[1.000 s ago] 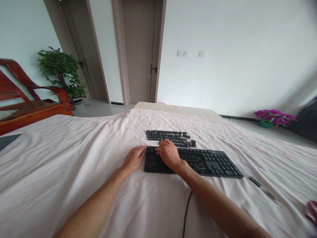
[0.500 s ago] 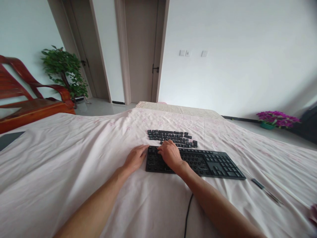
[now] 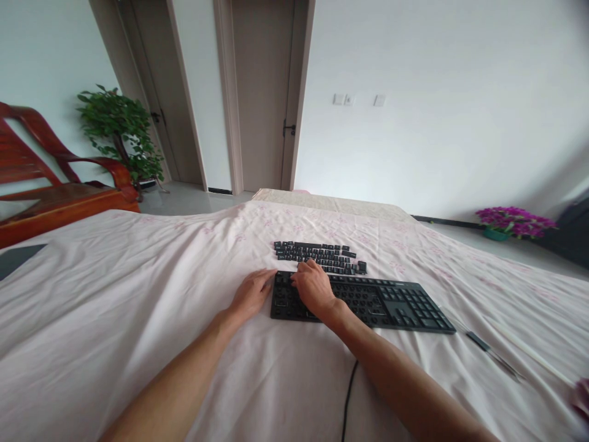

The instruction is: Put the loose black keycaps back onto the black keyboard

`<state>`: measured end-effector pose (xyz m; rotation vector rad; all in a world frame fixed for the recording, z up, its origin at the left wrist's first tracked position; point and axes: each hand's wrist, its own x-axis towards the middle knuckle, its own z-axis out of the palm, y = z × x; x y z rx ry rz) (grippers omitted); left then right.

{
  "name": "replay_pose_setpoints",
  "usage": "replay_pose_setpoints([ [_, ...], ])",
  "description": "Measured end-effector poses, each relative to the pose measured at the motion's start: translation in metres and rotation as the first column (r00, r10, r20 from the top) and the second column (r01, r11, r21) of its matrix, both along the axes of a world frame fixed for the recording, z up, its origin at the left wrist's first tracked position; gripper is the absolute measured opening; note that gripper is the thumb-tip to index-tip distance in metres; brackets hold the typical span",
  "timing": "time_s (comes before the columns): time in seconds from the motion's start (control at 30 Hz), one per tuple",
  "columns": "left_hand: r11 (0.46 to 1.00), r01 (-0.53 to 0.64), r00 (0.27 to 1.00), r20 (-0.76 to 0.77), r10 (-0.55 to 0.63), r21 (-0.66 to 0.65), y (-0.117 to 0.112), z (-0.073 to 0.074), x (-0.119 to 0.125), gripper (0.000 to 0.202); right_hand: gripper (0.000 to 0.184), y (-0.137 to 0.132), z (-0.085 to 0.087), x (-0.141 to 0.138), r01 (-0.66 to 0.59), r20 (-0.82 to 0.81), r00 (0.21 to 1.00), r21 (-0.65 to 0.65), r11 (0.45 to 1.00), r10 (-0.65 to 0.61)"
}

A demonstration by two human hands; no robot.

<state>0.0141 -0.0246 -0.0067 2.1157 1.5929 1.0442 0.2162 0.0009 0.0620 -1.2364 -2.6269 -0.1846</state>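
A black keyboard point(image 3: 386, 301) lies on a pale pink sheet point(image 3: 138, 307), its cable point(image 3: 348, 393) running toward me. Just behind it, several loose black keycaps point(image 3: 322, 255) are laid out in rows. My left hand point(image 3: 251, 293) rests flat on the sheet, fingers stretched against the keyboard's left end. My right hand point(image 3: 315, 288) is on the keyboard's left part, fingers curled down and bunched at the top rows. Its fingertips are hidden, so what they pinch or press does not show.
A thin dark tool point(image 3: 490, 351) and a white stick point(image 3: 529, 351) lie on the sheet right of the keyboard. A red wooden chair point(image 3: 59, 196) and a green plant point(image 3: 122, 132) stand at left, purple flowers point(image 3: 513, 220) at right, and doors behind.
My head view shifted slightly between the first frame and now. My right hand's fingers moved a little at the keyboard's top left. The left hand stayed put.
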Motion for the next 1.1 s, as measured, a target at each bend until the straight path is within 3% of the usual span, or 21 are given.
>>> replay_pose_setpoints([
  [0.27,1.000,-0.002,1.000,0.011,0.002,0.000,-0.003,0.003,0.002,0.047,0.024,0.004,0.001,0.010,-0.142,0.033,0.989,0.029,0.989,0.141],
  [0.43,1.000,-0.007,1.000,-0.011,0.007,0.007,-0.003,0.004,0.003,0.047,0.026,-0.001,-0.002,0.007,-0.083,0.040,0.996,0.043,0.996,0.081],
  [0.63,1.000,0.001,1.000,-0.028,0.000,0.018,-0.001,-0.001,0.001,0.045,0.017,-0.012,-0.001,0.005,-0.100,0.095,0.991,0.043,0.994,0.096],
  [0.83,1.000,0.001,1.000,-0.004,-0.001,0.016,-0.002,-0.001,0.001,0.045,0.022,-0.018,0.000,0.003,-0.102,0.136,0.986,0.021,0.995,0.098],
  [1.0,1.000,-0.002,1.000,0.010,0.001,0.016,-0.002,-0.001,0.002,0.047,0.029,-0.008,0.000,0.019,-0.094,0.031,0.995,-0.065,0.993,0.096],
  [1.1,1.000,0.002,1.000,-0.020,-0.002,0.018,-0.002,-0.002,0.001,0.048,0.034,0.011,0.002,0.033,-0.010,-0.129,0.992,-0.101,0.995,-0.003],
])
